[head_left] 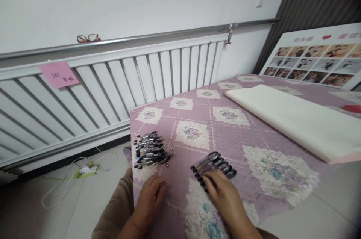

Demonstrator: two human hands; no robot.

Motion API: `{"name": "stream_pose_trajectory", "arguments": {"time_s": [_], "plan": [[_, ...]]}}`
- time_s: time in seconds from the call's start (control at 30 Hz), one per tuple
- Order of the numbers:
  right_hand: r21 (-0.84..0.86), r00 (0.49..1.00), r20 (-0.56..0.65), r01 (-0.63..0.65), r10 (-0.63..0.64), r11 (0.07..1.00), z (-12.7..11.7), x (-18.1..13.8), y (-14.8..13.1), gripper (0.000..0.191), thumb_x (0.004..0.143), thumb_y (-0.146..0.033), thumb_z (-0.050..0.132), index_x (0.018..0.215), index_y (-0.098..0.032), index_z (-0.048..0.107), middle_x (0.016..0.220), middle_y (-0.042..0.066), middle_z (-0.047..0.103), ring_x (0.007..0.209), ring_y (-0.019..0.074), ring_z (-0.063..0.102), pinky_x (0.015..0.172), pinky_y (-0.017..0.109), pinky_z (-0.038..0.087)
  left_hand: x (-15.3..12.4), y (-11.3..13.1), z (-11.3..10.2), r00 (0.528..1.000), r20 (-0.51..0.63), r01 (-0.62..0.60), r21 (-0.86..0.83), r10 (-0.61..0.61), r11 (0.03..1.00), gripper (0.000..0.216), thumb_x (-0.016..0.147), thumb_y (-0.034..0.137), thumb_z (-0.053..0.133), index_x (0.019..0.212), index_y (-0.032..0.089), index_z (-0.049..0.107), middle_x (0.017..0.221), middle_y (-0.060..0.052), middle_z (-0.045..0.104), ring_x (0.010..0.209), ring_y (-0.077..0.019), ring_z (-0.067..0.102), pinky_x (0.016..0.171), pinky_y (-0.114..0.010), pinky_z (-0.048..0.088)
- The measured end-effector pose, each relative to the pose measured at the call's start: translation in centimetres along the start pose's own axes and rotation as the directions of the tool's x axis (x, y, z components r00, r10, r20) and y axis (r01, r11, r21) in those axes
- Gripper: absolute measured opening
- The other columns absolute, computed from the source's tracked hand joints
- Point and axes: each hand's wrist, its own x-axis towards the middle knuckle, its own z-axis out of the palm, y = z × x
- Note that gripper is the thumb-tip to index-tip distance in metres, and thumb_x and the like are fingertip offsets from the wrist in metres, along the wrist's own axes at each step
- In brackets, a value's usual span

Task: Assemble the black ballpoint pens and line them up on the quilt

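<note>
Black capped gel pens lie side by side in a slanted row on the quilted purple cloth. My right hand reaches over the near end of this row, its fingers bent around the pens there and partly covering them. To the left, a loose pile of clear-barrelled pens with black ends sits near the cloth's left edge. Several small silvery tips lie at the pile's right side. Below that pile, my left hand rests with its fingers curled in, apart from the pens; nothing shows in it.
A folded cream sheet lies on the flowered purple bed cover. Behind stands a white radiator with a pink note; glasses rest on the pipe above. A power strip with cables is on the floor. A photo board leans at the right.
</note>
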Motion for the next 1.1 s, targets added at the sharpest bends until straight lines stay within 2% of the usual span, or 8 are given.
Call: {"name": "stream_pose_trajectory", "arguments": {"time_s": [0.2, 0.33, 0.57, 0.77, 0.97, 1.1], "plan": [[0.049, 0.971, 0.156, 0.175, -0.181, 0.983, 3.4, -0.5, -4.5, 0.016, 0.089, -0.024, 0.045, 0.088, -0.024, 0.06, 0.078, 0.003, 0.062, 0.073, 0.0163, 0.059, 0.065, 0.026, 0.045, 0.1, -0.4, 0.4, 0.997, -0.073, -0.003, 0.179, 0.017, 0.984, 0.026, 0.083, 0.021, 0.048, 0.107, 0.021, 0.059, 0.107, -0.01, 0.059, 0.102, -0.0242, 0.053, 0.09, -0.044, 0.043], [0.051, 0.945, 0.223, 0.236, -0.241, 0.971, 5.1, -0.8, -6.0, 0.013, 0.086, -0.02, 0.048, 0.083, -0.023, 0.06, 0.077, 0.002, 0.062, 0.07, 0.016, 0.058, 0.062, 0.026, 0.044, 0.4, -0.4, 0.6, 0.997, -0.074, 0.012, 0.29, 0.01, 0.957, 0.035, 0.08, 0.017, 0.049, 0.113, 0.021, 0.056, 0.113, -0.01, 0.057, 0.107, -0.0258, 0.051, 0.09, -0.047, 0.04], [0.037, 0.934, 0.281, 0.217, -0.219, 0.975, 5.5, -0.8, -6.1, 0.012, 0.084, -0.016, 0.051, 0.082, -0.022, 0.061, 0.078, 0.002, 0.062, 0.072, 0.016, 0.058, 0.062, 0.025, 0.044, 1.4, -1.2, 0.7, 0.989, -0.148, 0.079, 0.428, -0.017, 0.9, 0.048, 0.078, 0.016, 0.05, 0.125, 0.022, 0.048, 0.131, -0.012, 0.045, 0.122, -0.0286, 0.039, 0.097, -0.05, 0.031], [0.057, 0.932, 0.29, 0.212, -0.219, 0.976, 5.7, -0.7, -5.8, 0.013, 0.084, -0.015, 0.051, 0.086, -0.022, 0.062, 0.079, 0.003, 0.062, 0.073, 0.0173, 0.059, 0.064, 0.027, 0.045, 2.5, -2.4, 0.3, 0.964, -0.249, 0.199, 0.47, -0.087, 0.86, 0.051, 0.082, 0.019, 0.048, 0.132, 0.019, 0.04, 0.133, -0.013, 0.043, 0.124, -0.0299, 0.035, 0.098, -0.051, 0.03], [0.069, 0.934, 0.283, 0.207, -0.218, 0.976, 5.7, -0.6, -6.0, 0.014, 0.084, -0.016, 0.049, 0.085, -0.022, 0.061, 0.08, 0.003, 0.062, 0.074, 0.0173, 0.059, 0.065, 0.027, 0.045, 2.7, -3.2, 0.3, 0.969, -0.2, 0.222, 0.446, -0.145, 0.867, 0.046, 0.082, 0.019, 0.047, 0.128, 0.018, 0.045, 0.128, -0.013, 0.048, 0.118, -0.0284, 0.041, 0.096, -0.049, 0.033], [0.078, 0.942, 0.248, 0.212, -0.225, 0.974, 5.7, -0.5, -6.0, 0.015, 0.086, -0.019, 0.046, 0.086, -0.023, 0.06, 0.08, 0.003, 0.062, 0.074, 0.0164, 0.059, 0.065, 0.026, 0.046, 2.6, -2.9, 0.2, 0.977, -0.176, 0.186, 0.425, -0.121, 0.886, 0.041, 0.082, 0.016, 0.046, 0.123, 0.016, 0.05, 0.122, -0.012, 0.051, 0.114, -0.0269, 0.044, 0.094, -0.045, 0.036]]}}
